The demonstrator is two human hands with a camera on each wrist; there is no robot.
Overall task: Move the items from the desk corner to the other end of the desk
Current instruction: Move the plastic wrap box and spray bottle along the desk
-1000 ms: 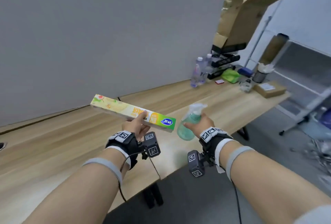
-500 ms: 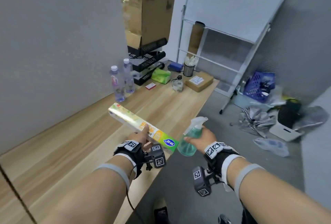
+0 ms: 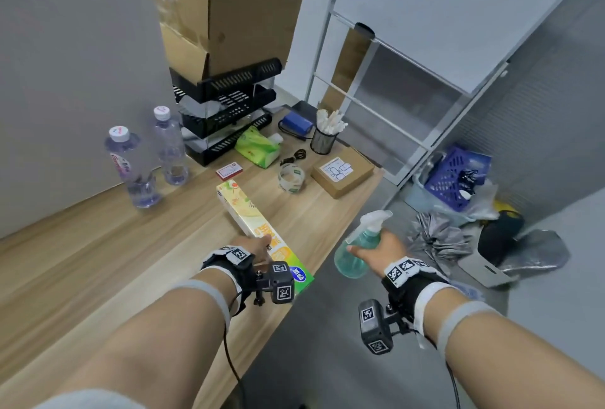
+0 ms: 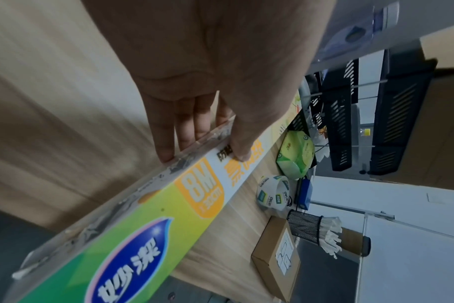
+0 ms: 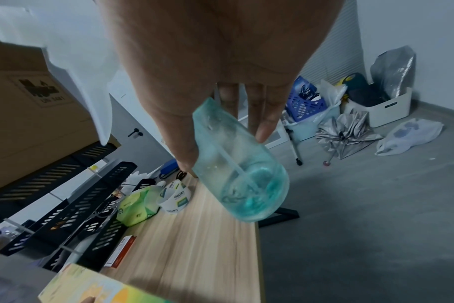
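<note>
The left hand (image 3: 258, 246) pinches the long, light, stiff cling-film box (image 3: 258, 228) near its middle above the tabletop (image 3: 98, 245), while the right hand (image 3: 381, 246) wraps the slick, nearly empty teal spray bottle (image 3: 357, 246) by its body, just off the edge.

The head view looks down from above both forearms toward the desk's (image 3: 98, 245) far cluttered end; each wrist view peers along its palm, very near; all three share the tape roll (image 3: 291, 177) (image 4: 272, 191) (image 5: 175, 197) and green tissue pack (image 3: 258, 146) (image 4: 294, 155) (image 5: 137, 207).
</note>
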